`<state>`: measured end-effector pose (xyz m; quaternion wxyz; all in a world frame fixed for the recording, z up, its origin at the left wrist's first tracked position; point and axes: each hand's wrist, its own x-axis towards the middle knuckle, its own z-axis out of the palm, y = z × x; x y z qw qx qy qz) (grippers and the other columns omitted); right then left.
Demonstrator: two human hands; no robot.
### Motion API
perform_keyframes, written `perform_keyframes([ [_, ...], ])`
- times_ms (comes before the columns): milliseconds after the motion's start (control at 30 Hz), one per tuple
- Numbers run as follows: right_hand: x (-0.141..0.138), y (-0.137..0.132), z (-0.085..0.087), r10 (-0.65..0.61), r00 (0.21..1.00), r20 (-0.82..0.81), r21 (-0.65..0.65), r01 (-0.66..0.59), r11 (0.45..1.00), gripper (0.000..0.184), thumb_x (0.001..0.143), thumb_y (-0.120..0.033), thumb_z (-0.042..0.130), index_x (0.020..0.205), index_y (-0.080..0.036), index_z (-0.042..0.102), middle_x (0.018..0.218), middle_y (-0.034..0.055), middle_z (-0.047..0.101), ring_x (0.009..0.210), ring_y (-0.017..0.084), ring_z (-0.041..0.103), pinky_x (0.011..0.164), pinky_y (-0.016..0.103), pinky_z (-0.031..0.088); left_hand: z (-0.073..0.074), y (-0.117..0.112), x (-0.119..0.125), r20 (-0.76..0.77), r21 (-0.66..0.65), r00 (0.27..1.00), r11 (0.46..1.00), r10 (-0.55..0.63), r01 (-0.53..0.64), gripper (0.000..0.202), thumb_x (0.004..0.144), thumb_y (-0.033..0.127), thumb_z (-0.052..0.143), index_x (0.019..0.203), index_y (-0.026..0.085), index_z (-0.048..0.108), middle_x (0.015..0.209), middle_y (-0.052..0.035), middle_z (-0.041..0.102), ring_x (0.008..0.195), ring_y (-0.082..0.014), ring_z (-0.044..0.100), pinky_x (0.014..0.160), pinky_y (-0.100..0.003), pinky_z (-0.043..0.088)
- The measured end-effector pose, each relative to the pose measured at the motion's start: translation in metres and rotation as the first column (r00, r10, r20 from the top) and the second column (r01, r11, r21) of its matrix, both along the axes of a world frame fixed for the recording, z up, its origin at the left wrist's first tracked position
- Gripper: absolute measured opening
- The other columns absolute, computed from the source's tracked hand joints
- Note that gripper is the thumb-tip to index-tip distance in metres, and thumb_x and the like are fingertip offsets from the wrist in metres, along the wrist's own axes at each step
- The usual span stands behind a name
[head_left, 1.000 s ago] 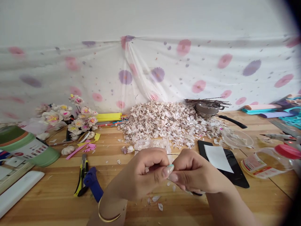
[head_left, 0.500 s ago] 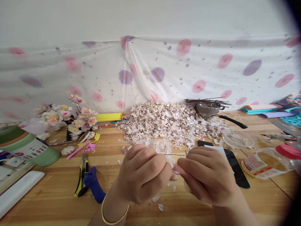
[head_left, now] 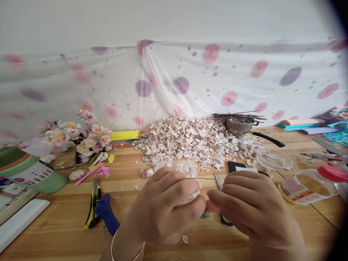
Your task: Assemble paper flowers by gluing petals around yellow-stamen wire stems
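Observation:
Above the table's front, my left hand [head_left: 171, 206] is closed, with a thin dark twig [head_left: 201, 178] sticking out to the right from its fingers. A whitish patch shows between its finger and thumb; I cannot tell whether it is a held petal or the box behind. My right hand [head_left: 252, 203] is curled, its fingertips pressed against the left ones, and what they pinch is hidden. Scissors [head_left: 218, 180] lie partly behind the right hand. Beyond the hands sits a clear plastic box [head_left: 187, 166] with pale flakes, before a heap of papery skins [head_left: 185, 141].
To the left lie a utility knife [head_left: 94, 203], a blue tool [head_left: 108, 214], handmade flowers [head_left: 94, 141] and a green pot [head_left: 35, 174]. On the right are a jar with a red lid [head_left: 304, 186], a clear lid [head_left: 274, 158] and a pan [head_left: 239, 125] topped with twigs.
Both hands have come closer together, the right one shifting slightly right and down. The scissors have come into view between them. The twig still points right from my left hand.

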<state>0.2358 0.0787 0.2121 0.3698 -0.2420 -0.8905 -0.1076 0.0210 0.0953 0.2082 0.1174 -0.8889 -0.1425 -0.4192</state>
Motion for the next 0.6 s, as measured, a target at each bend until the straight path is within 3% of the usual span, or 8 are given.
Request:
perform_keyframes([
  [67, 0.002, 0.002, 0.0, 0.025, 0.999, 0.021, -0.063, -0.024, 0.998, 0.036, 0.104, -0.023, 0.037, 0.08, -0.015, 0.063, 0.053, -0.0012, 0.051, 0.051, 0.012, 0.038, 0.053, 0.031, 0.022, 0.0, -0.001, 0.001, -0.037, -0.028, 0.999, 1.0, -0.006, 0.005, 0.021, 0.095, 0.012, 0.045, 0.083, 0.015, 0.061, 0.084, -0.0039, 0.066, 0.077, -0.017, 0.055, 0.07, -0.035, 0.039],
  [167, 0.003, 0.008, -0.001, 0.12, 0.992, 0.049, -0.257, -0.103, 0.961, 0.04, 0.103, -0.023, 0.036, 0.075, -0.016, 0.064, 0.056, -0.0001, 0.056, 0.052, 0.012, 0.043, 0.053, 0.029, 0.026, 0.0, -0.003, 0.002, -0.108, -0.131, 0.992, 0.99, -0.069, 0.055, 0.027, 0.095, 0.013, 0.043, 0.074, 0.015, 0.059, 0.072, -0.0011, 0.063, 0.068, -0.0149, 0.049, 0.064, -0.034, 0.035],
  [267, 0.0, 0.014, -0.004, 0.264, 0.964, 0.007, -0.436, -0.235, 0.869, 0.038, 0.101, -0.024, 0.043, 0.069, -0.018, 0.063, 0.055, -0.0008, 0.057, 0.053, 0.011, 0.047, 0.053, 0.028, 0.027, 0.002, -0.003, 0.004, -0.115, -0.219, 0.971, 0.959, -0.21, 0.182, 0.03, 0.093, 0.013, 0.046, 0.064, 0.016, 0.052, 0.061, 0.0015, 0.054, 0.061, -0.0128, 0.043, 0.06, -0.033, 0.033],
  [367, -0.006, 0.019, -0.008, 0.425, 0.897, -0.121, -0.514, -0.423, 0.746, 0.047, 0.101, -0.036, 0.045, 0.06, -0.017, 0.058, 0.05, -0.0007, 0.056, 0.05, 0.01, 0.045, 0.051, 0.028, 0.027, 0.003, -0.001, 0.007, -0.09, -0.302, 0.924, 0.894, -0.372, 0.331, 0.035, 0.094, 0.016, 0.048, 0.06, 0.018, 0.045, 0.057, 0.0022, 0.048, 0.059, -0.0124, 0.044, 0.061, -0.033, 0.036],
  [433, -0.009, 0.022, -0.01, 0.496, 0.844, -0.203, -0.54, -0.52, 0.662, 0.05, 0.1, -0.042, 0.045, 0.058, -0.017, 0.057, 0.049, -0.0004, 0.055, 0.049, 0.01, 0.043, 0.051, 0.027, 0.029, 0.003, 0.0, 0.009, -0.042, -0.359, 0.898, 0.845, -0.438, 0.395, 0.036, 0.096, 0.02, 0.047, 0.06, 0.02, 0.042, 0.056, 0.0021, 0.047, 0.058, -0.0127, 0.045, 0.061, -0.032, 0.038],
  [500, -0.011, 0.025, -0.011, 0.512, 0.812, -0.279, -0.57, -0.569, 0.593, 0.049, 0.099, -0.042, 0.048, 0.058, -0.017, 0.056, 0.049, -0.0009, 0.052, 0.049, 0.009, 0.042, 0.051, 0.025, 0.031, 0.001, 0.001, 0.01, 0.066, -0.408, 0.901, 0.813, -0.429, 0.417, 0.034, 0.096, 0.021, 0.048, 0.063, 0.02, 0.042, 0.057, 0.0021, 0.048, 0.058, -0.0125, 0.046, 0.059, -0.031, 0.039],
  [600, -0.011, 0.028, -0.01, 0.409, 0.827, -0.386, -0.615, -0.561, 0.555, 0.044, 0.096, -0.04, 0.054, 0.058, -0.016, 0.058, 0.049, -0.0022, 0.047, 0.048, 0.008, 0.039, 0.049, 0.023, 0.031, -0.003, 0.003, 0.013, 0.273, -0.438, 0.9, 0.789, -0.34, 0.431, 0.03, 0.095, 0.021, 0.05, 0.066, 0.019, 0.045, 0.059, 0.0024, 0.048, 0.058, -0.0114, 0.044, 0.059, -0.029, 0.04],
])
